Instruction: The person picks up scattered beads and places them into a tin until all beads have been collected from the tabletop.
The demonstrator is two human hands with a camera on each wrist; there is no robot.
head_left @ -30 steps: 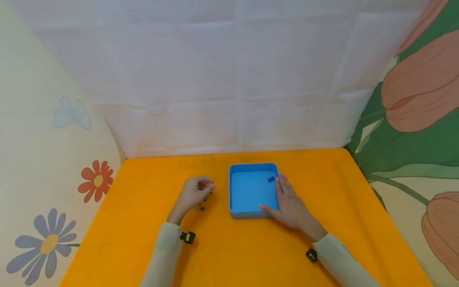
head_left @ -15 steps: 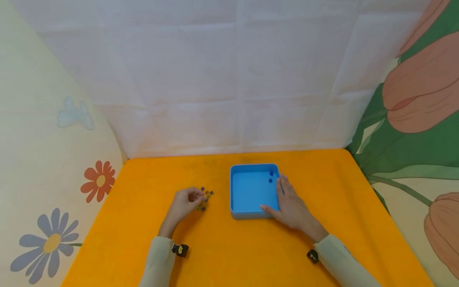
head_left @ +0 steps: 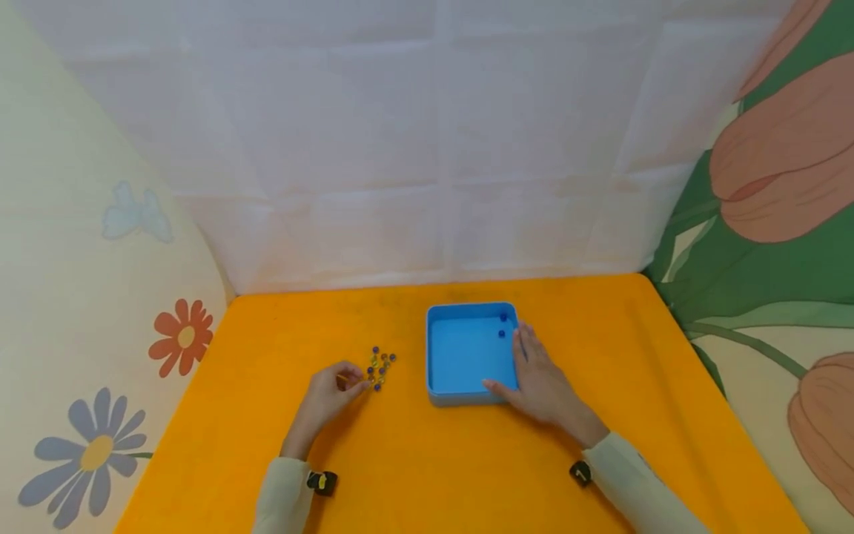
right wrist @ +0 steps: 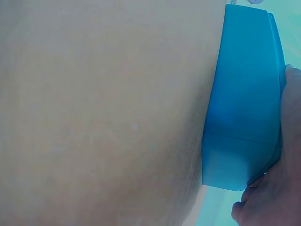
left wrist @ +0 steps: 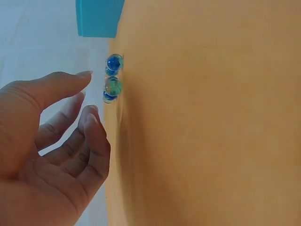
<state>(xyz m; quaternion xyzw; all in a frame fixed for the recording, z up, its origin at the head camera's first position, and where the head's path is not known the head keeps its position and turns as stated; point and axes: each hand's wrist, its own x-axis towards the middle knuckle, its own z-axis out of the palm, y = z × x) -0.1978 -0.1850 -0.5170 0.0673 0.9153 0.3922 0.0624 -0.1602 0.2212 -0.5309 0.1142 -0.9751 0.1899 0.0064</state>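
Several small glass marbles (head_left: 382,371), blue and yellowish, lie in a loose cluster on the orange tabletop. At their left side is my left hand (head_left: 327,397), its thumb and fingers loosely bent. The left wrist view shows a gap between its thumb and fingertips, with nothing in it and the marbles (left wrist: 113,87) just beyond. A square blue box (head_left: 467,356) without a lid stands to the right. Two dark blue marbles (head_left: 502,334) sit apart inside, near its far right corner. My right hand (head_left: 543,386) rests on the box's right side, fingers straight, thumb across the near rim.
The orange table (head_left: 440,467) has a white sheet (head_left: 427,148) hanging behind it. Patterned cloths with flowers hang at the left (head_left: 80,334) and right (head_left: 767,297). Each wrist wears a small black device (head_left: 323,483).
My left hand has drawn back leftward and nearer, uncovering the marbles on the table. The two marbles in the box have rolled apart. My right hand keeps its place.
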